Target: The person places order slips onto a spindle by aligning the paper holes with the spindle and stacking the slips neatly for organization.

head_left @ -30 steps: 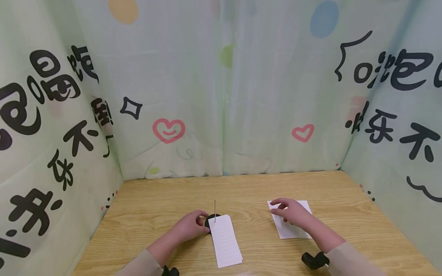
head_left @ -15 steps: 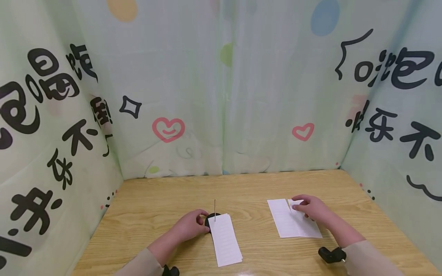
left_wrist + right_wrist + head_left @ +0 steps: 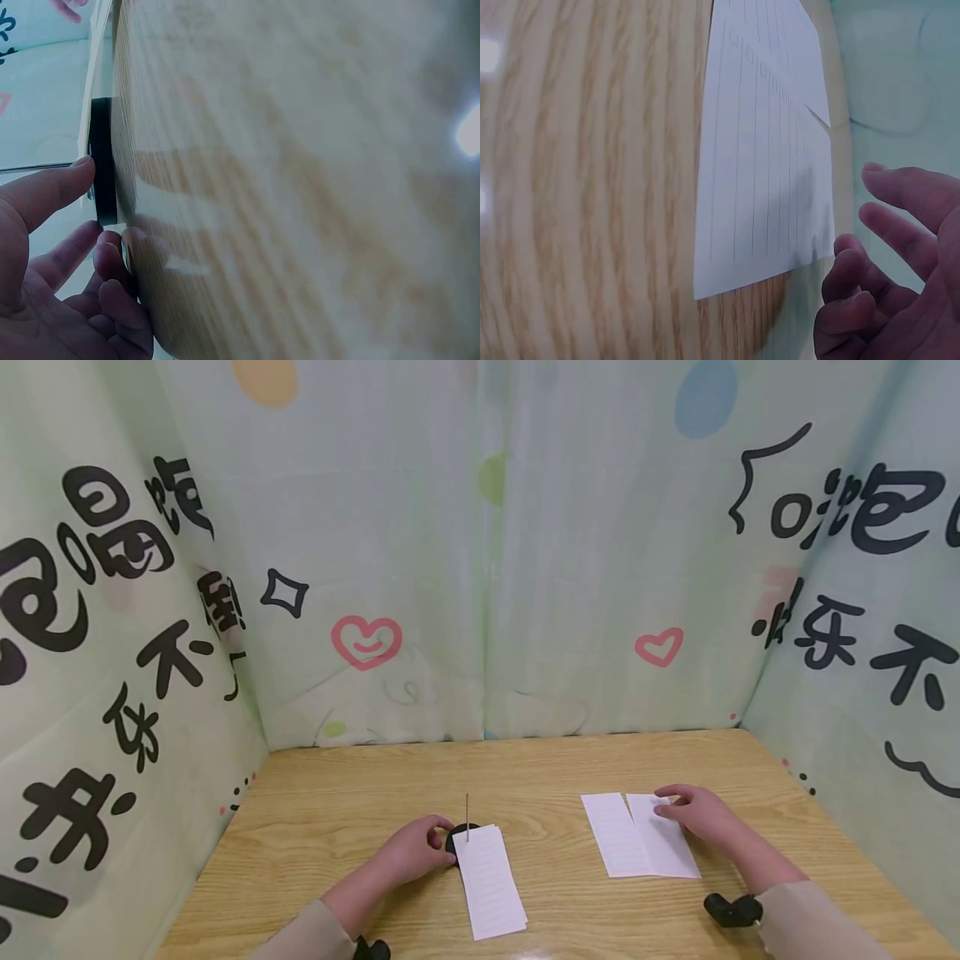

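My left hand (image 3: 416, 853) holds the round black base (image 3: 103, 161) of a paper spike; in the left wrist view the thumb lies against it and other fingers meet its edge. A thin metal needle (image 3: 467, 814) stands upright from the base, through the top of a small stack of white lined paper slips (image 3: 491, 885). To the right, two lined slips lie side by side, a left slip (image 3: 613, 839) and a right slip (image 3: 663, 842), with a narrow gap at their far ends. My right hand (image 3: 699, 814) hovers by the right slip's far corner, fingers loosely bent, holding nothing.
A wooden table (image 3: 345, 793) carries everything. Printed curtains (image 3: 487, 568) close off its back and both sides. A black wrist device (image 3: 733, 911) sits at the right sleeve.
My right hand has slid the right slip rightward, parting it from the left slip, then moved off further right with nothing in it. The left hand and spike stay put.
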Tool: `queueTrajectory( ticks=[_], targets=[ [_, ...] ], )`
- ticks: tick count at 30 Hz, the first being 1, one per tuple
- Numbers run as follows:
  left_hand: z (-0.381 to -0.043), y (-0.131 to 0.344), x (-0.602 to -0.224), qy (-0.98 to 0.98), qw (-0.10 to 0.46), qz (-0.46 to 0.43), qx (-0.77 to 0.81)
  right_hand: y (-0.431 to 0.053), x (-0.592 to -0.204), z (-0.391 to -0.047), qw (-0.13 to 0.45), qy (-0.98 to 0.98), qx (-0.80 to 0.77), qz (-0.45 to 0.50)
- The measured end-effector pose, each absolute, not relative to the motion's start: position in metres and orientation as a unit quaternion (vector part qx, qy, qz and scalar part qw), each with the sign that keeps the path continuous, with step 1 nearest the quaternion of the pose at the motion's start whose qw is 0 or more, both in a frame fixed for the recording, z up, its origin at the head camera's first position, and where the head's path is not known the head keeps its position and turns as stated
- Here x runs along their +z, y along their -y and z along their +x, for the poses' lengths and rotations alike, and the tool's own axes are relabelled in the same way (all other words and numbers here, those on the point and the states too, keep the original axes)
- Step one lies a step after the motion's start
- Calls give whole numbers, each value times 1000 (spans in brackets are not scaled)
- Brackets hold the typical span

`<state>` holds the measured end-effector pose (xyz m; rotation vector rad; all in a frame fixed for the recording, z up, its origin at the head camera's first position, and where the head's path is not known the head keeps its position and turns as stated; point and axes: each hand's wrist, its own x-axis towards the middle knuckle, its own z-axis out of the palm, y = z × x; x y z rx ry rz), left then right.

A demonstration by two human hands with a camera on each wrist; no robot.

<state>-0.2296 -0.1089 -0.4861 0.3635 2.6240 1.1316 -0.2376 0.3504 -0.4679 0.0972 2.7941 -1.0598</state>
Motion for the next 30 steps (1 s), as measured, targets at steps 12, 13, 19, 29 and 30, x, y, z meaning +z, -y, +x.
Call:
queueTrajectory(
  ticks=[12, 13, 19, 29, 30],
  targets=[
    [-229, 109, -485, -904, 133, 119, 389, -362, -477, -251, 88, -945, -313, 31],
    [-229, 109, -485, -904, 133, 118, 388, -362, -478, -252, 88, -947, -309, 29],
    [-230, 109, -485, -904, 134, 118, 388, -360, -479, -253, 88, -955, -283, 23],
    [-232, 109, -487, -904, 135, 117, 387, -357, -480, -252, 77, -959, -271, 19],
    [-232, 109, -487, -905, 135, 116, 387, -357, -480, -252, 77, -959, -271, 18]
  ],
)
